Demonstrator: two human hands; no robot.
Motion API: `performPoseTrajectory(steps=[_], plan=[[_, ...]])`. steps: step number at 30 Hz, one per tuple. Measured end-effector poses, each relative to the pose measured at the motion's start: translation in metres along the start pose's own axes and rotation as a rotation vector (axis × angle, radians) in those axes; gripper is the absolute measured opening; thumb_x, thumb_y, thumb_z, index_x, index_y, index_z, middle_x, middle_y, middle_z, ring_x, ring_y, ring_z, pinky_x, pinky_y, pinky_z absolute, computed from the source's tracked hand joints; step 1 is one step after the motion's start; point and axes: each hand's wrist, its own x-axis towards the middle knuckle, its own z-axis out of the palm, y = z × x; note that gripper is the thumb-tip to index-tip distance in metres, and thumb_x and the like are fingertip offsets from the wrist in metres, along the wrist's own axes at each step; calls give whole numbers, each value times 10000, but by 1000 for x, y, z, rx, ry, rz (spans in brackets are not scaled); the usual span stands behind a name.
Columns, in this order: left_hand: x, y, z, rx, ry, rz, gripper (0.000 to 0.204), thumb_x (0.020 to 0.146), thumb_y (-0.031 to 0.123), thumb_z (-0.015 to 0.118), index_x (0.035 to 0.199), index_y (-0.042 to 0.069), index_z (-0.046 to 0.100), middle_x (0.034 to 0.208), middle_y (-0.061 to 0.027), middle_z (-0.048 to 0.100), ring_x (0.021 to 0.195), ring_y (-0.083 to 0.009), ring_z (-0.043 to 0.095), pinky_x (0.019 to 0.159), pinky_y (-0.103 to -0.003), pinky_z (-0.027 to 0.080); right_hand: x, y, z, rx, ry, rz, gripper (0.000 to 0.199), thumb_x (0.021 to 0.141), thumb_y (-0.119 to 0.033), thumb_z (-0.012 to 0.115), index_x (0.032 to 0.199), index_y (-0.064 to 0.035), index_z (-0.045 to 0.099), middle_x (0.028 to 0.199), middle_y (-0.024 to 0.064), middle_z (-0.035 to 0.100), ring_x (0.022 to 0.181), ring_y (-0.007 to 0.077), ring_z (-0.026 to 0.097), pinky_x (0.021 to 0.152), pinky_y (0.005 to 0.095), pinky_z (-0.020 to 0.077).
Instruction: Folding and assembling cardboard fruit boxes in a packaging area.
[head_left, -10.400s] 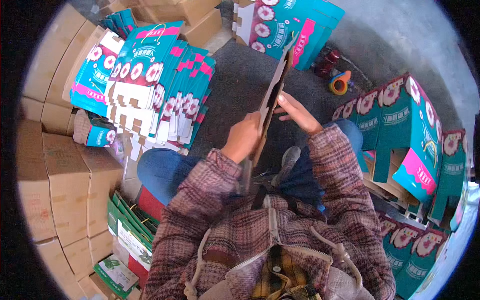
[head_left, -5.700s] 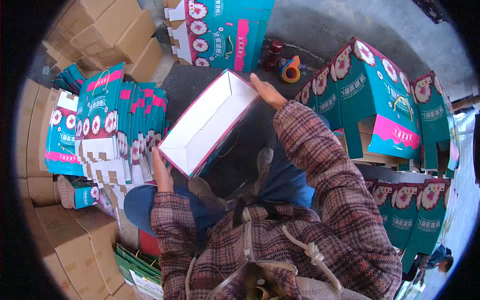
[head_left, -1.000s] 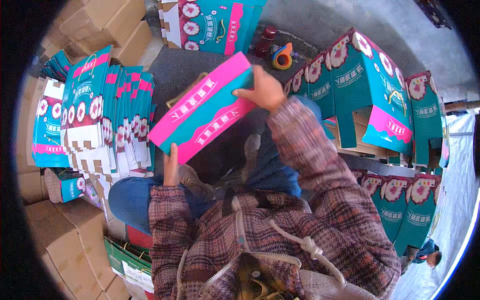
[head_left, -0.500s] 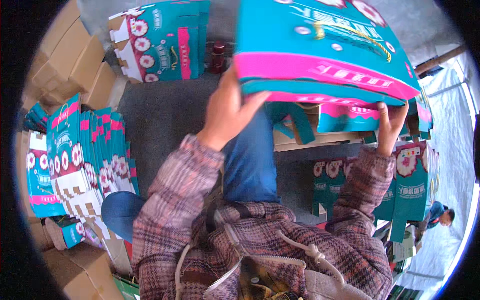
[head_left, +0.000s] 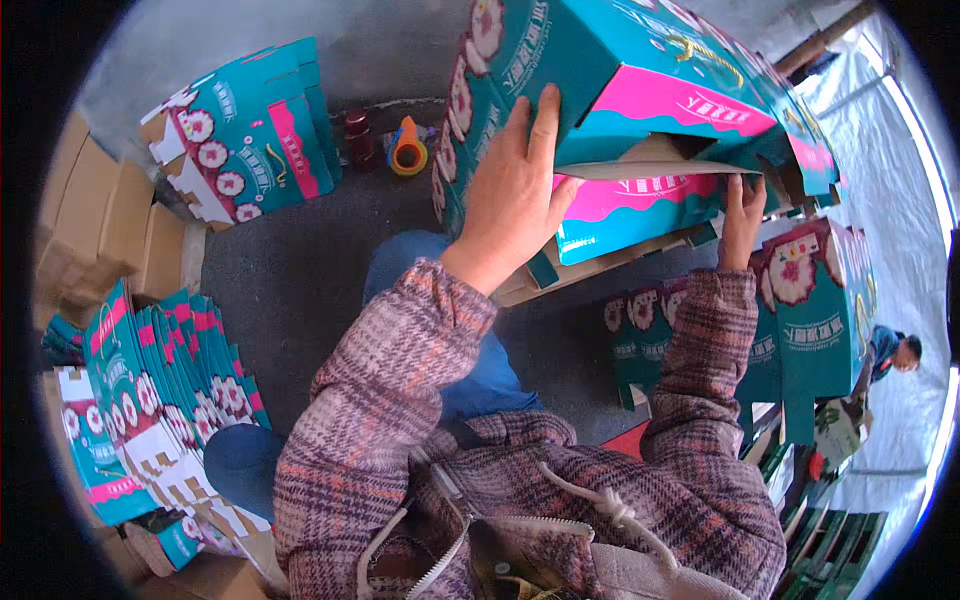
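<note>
A teal and pink cardboard gift carton (head_left: 600,95) with a gold rope handle is tilted in front of me. The end facing me gapes open between its pink panels, and a grey-brown flap (head_left: 660,170) crosses the gap. My left hand (head_left: 510,190) grips the carton's near left corner, fingers stretched up the teal side and thumb at the flap. At the right end of that flap, my right hand (head_left: 741,218) pinches the edge between thumb and fingers. More cardboard lies just under and behind the carton, partly hidden by it.
Flat teal cartons (head_left: 240,140) lean at the upper left, beside brown boxes (head_left: 125,220). A row of folded cartons (head_left: 170,370) stands at left. An orange-yellow tape roll (head_left: 408,155) and dark red bottle (head_left: 358,138) sit behind. Formed cartons (head_left: 815,320) and another person (head_left: 890,352) are at right.
The carton has turned and tipped, so its left side shows and the near end gapes. My left hand has moved right onto its corner; my right hand has shifted slightly left.
</note>
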Motion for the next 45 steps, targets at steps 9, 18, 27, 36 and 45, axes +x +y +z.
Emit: performPoseTrajectory(steps=[9,18,27,36,45], plan=[[-37,-18,-22,55,-74,-19,711,794,158,637,1373,-71,293,1340,-277,410,1239,-413,416,1044,-441,342,-92,37,-5,187,165,290,528,937,-139,487,1393,39,290,1410,186,368,1275,281,390,1055,372,320],[-126,-66,-51,603,-475,-66,397,845,313,599,1079,-6,596,1123,-180,587,1091,-335,517,933,-443,380,-266,166,8,292,73,1184,439,890,-145,526,1307,-40,438,751,49,492,598,151,496,489,284,394],[-133,-59,-54,562,-398,-24,317,855,257,580,1029,-6,607,1086,-170,597,1068,-331,529,923,-445,388,-367,364,-132,636,172,1389,349,936,-391,427,1061,-84,535,878,124,549,738,273,536,553,424,418],[-140,-59,-65,651,-412,-37,278,854,201,581,1067,24,595,1125,-169,583,1084,-343,527,931,-449,392,-333,315,-101,950,907,1486,564,752,-360,712,1151,-24,498,981,177,556,857,328,574,788,495,510],[-134,-50,-54,626,-441,-44,294,834,154,594,1096,21,583,1153,-182,570,1087,-353,526,931,-450,391,-342,364,-187,1511,611,1473,577,791,-128,650,1276,42,388,1330,213,437,1227,378,445,975,536,427]])
